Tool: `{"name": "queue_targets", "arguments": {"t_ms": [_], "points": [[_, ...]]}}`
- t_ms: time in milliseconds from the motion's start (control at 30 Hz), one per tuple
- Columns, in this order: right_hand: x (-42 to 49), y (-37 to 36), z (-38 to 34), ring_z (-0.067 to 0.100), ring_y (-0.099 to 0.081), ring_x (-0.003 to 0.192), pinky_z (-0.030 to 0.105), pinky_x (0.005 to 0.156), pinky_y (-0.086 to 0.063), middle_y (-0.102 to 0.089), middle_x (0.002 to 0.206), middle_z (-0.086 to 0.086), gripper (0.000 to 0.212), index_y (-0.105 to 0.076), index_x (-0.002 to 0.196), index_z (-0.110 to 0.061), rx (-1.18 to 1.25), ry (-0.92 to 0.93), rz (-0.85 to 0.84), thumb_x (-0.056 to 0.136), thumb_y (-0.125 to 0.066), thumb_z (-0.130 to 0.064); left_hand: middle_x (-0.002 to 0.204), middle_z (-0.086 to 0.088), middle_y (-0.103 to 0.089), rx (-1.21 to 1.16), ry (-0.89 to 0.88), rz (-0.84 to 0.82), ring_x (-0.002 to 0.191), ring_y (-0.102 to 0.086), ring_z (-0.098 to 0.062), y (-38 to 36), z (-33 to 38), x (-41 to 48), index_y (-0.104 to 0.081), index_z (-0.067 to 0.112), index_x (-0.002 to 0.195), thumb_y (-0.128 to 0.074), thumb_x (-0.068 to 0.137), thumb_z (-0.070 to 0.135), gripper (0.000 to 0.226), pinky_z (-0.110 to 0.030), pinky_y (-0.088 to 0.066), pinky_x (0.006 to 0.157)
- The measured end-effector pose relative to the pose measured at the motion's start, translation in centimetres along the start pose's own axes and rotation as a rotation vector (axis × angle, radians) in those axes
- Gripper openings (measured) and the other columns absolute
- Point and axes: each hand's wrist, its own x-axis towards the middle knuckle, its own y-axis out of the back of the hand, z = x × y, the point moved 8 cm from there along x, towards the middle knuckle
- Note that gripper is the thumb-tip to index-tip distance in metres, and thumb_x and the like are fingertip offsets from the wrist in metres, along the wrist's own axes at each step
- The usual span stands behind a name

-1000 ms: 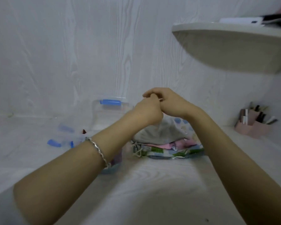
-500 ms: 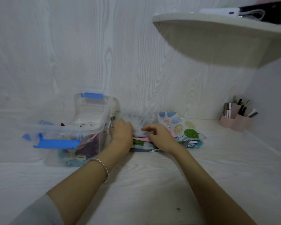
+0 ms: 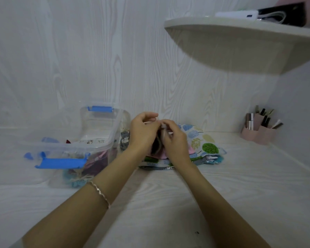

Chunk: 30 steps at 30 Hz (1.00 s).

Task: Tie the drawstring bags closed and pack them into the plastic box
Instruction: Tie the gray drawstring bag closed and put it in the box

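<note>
left hand (image 3: pixel 143 134) and right hand (image 3: pixel 176 141) pinching drawstring bag (image 3: pixel 157 143) over bag pile (image 3: pixel 208 148), plastic box (image 3: pixel 101 122) label (image 3: pixel 93 141) unreadable

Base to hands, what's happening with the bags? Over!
Left hand and right hand both pinching one bag above the pile. Plastic box open beside left hand, bags inside. Nothing blocking its mouth.
</note>
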Motion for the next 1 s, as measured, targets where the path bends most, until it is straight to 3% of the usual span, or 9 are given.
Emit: {"name": "queue_targets", "arguments": {"t_ms": [67,167,300,367,500,633,733,833,1000], "points": [[0.4,1.4,0.0,-0.010,-0.060,0.083,0.010,0.074,-0.045,-0.068,0.096,-0.009,0.022,-0.068,0.111,-0.011,0.019,-0.024,0.069,0.096,-0.053,-0.006,0.079,-0.003,-0.065,0.018,0.026,-0.001,0.075,-0.064,-0.019,0.5,-0.3,-0.7,-0.065,0.012,0.083,-0.061,0.084,0.007,0.007,-0.031,-0.056,0.073],[0.6,2.5,0.9,-0.003,-0.062,0.086,0.013,0.075,-0.046,-0.070,0.099,-0.001,0.020,-0.069,0.109,-0.008,0.103,-0.110,0.118,0.098,-0.052,-0.008,0.065,-0.011,-0.060,0.150,0.365,-0.266,0.060,-0.058,-0.025,0.0,-3.8,-2.8,-0.062,0.005,0.071,-0.052,0.095,0.029,0.035,-0.032,-0.052,0.062],[1.0,3.7,1.4,0.003,-0.058,0.060,0.019,0.057,-0.049,-0.067,0.071,-0.010,0.021,-0.067,0.088,-0.017,0.427,-0.283,0.169,0.098,-0.052,-0.005,0.105,-0.019,-0.059,0.281,0.772,-0.637,0.086,-0.068,-0.036,-0.4,-7.8,-8.0,-0.058,0.014,0.092,-0.040,0.094,0.058,0.048,-0.042,-0.058,0.074],[1.3,4.5,0.9,0.005,-0.054,0.055,0.019,0.050,-0.046,-0.064,0.065,-0.008,0.023,-0.067,0.083,-0.016,0.587,-0.346,0.193,0.097,-0.051,-0.005,0.115,-0.016,-0.056,0.146,0.747,-0.562,0.093,-0.069,-0.038,-0.7,-8.0,-7.8,-0.056,0.016,0.106,-0.047,0.092,0.056,0.044,-0.046,-0.058,0.079],[1.7,5.6,0.8,0.013,-0.059,0.069,0.027,0.062,-0.046,-0.068,0.075,-0.003,0.019,-0.071,0.090,-0.015,0.717,-0.396,0.151,0.097,-0.055,-0.010,0.103,-0.018,-0.068,-0.148,0.538,-0.325,0.079,-0.070,-0.030,-1.1,-7.0,-5.6,-0.054,0.004,0.119,-0.057,0.095,0.030,0.036,-0.047,-0.057,0.082],[0.9,6.0,2.2,0.024,-0.056,0.084,0.037,0.075,-0.045,-0.069,0.083,0.002,0.025,-0.076,0.084,-0.017,0.664,-0.443,0.129,0.097,-0.056,-0.013,0.077,-0.008,-0.064,-0.228,0.534,-0.359,0.050,-0.055,-0.010,-1.1,-6.7,-6.3,-0.057,-0.003,0.115,-0.058,0.094,0.027,0.036,-0.023,-0.050,0.048],[0.3,6.2,2.7,0.014,-0.067,0.079,0.025,0.073,-0.055,-0.074,0.083,-0.003,0.020,-0.073,0.091,-0.016,0.684,-0.454,0.132,0.098,-0.054,-0.011,0.067,0.001,-0.054,-0.025,0.529,-0.461,0.044,-0.044,-0.005,-0.9,-6.5,-7.5,-0.055,0.010,0.102,-0.050,0.095,0.044,0.036,-0.019,-0.032,0.045],[-0.1,6.2,3.0,0.007,-0.071,0.077,0.021,0.066,-0.056,-0.076,0.084,-0.004,0.016,-0.070,0.099,-0.016,0.684,-0.479,0.139,0.097,-0.055,-0.013,0.063,0.005,-0.050,0.151,0.474,-0.531,0.044,-0.039,-0.004,-0.6,-5.2,-8.3,-0.047,0.018,0.096,-0.038,0.095,0.056,0.039,-0.020,-0.031,0.047],[-0.1,5.9,2.5,0.010,-0.070,0.076,0.025,0.068,-0.058,-0.075,0.083,-0.001,0.016,-0.072,0.091,-0.019,0.645,-0.478,0.141,0.097,-0.057,-0.017,0.104,-0.004,-0.063,0.513,0.176,-0.571,0.092,-0.063,-0.013,-1.1,-3.8,-9.2,-0.025,0.027,0.125,-0.063,0.078,0.061,0.069,-0.030,-0.052,0.072]]}}
